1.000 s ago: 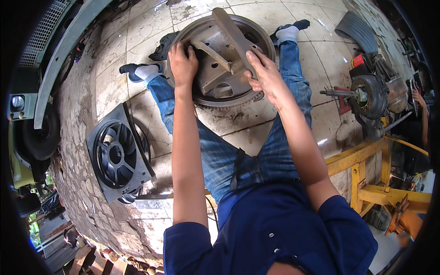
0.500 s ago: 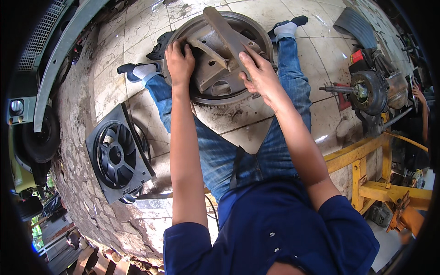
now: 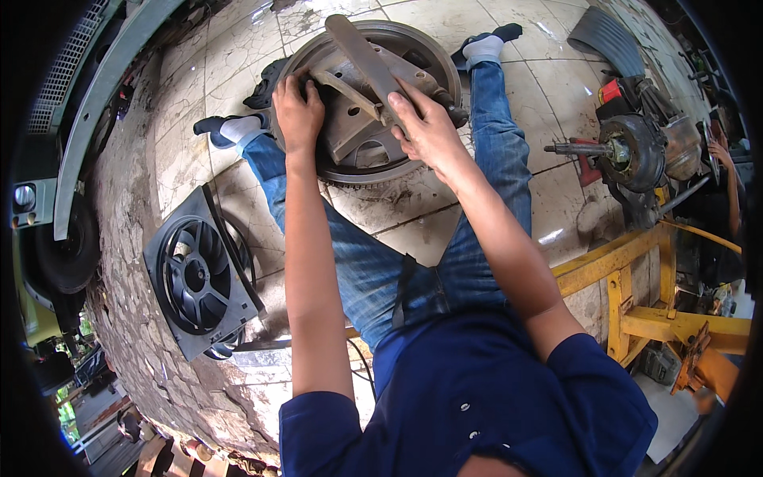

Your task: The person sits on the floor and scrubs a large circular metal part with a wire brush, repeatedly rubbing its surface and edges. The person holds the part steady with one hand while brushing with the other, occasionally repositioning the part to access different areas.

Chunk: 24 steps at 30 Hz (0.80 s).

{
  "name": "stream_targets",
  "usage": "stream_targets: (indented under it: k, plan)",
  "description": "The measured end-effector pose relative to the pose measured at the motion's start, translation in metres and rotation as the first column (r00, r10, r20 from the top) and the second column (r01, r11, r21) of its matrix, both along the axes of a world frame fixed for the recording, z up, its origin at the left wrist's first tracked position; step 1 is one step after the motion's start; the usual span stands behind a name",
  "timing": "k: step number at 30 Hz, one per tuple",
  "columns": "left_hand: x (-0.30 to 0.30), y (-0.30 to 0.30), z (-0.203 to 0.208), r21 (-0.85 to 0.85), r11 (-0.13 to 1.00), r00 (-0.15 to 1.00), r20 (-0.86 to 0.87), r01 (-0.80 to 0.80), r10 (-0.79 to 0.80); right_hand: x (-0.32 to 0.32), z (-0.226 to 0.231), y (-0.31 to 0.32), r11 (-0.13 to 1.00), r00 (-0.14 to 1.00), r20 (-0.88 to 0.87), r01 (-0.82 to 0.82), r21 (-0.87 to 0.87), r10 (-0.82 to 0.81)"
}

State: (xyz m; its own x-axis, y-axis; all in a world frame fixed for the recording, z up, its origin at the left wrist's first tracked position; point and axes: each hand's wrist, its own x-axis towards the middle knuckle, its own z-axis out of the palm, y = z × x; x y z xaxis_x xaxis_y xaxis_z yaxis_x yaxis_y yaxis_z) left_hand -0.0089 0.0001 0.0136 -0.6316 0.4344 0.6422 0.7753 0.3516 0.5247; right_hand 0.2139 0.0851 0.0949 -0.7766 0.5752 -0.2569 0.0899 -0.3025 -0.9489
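Pale, stained floor tiles [image 3: 548,95], cracked in places, spread across the middle and far side, with glints of light [image 3: 550,236] on them; along the left runs a rough, broken strip of ground [image 3: 131,278] beside a vehicle [image 3: 33,204], while a yellow metal frame [image 3: 691,327] stands near on the right

Grimy floor [image 3: 425,234] under metal disc [image 3: 340,123], fan [image 3: 195,276]

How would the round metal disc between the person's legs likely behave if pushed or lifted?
The round metal disc is probably heavy for its size, being broad-rimmed and solid-looking. It should feel stiff, since it looks like metal throughout. Lying roughly flat, it seems apt to slide rather than roll.
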Motion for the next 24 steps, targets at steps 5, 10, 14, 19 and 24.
stream_targets:
  k: [5, 10, 14, 19, 24]
  plan:
    - [-0.002, -0.004, -0.002, -0.015, 1.0, 1.0, 0.002, -0.001, 0.001, 0.027, -0.007, -0.012, 0.999, 1.0, -0.004, -0.025, 0.046, 0.025]
    - [-0.004, -0.001, -0.003, -0.026, 1.0, 1.0, -0.016, 0.005, -0.005, 0.019, -0.001, -0.008, 0.999, 0.999, -0.029, -0.038, 0.01, 0.038]
    - [-0.005, -0.003, -0.003, -0.002, 1.0, 0.999, -0.019, 0.027, -0.027, 0.01, 0.01, -0.009, 0.997, 0.997, 0.015, -0.08, 0.015, 0.08]
    - [-0.005, -0.002, -0.002, 0.007, 1.0, 0.999, -0.034, 0.026, -0.026, 0.033, -0.007, -0.014, 0.999, 0.999, -0.038, -0.022, 0.029, 0.023]
    - [-0.005, -0.001, -0.002, 0.0, 1.0, 0.999, -0.038, 0.011, -0.011, 0.018, 0.002, -0.004, 0.997, 0.997, -0.035, -0.071, -0.005, 0.071]
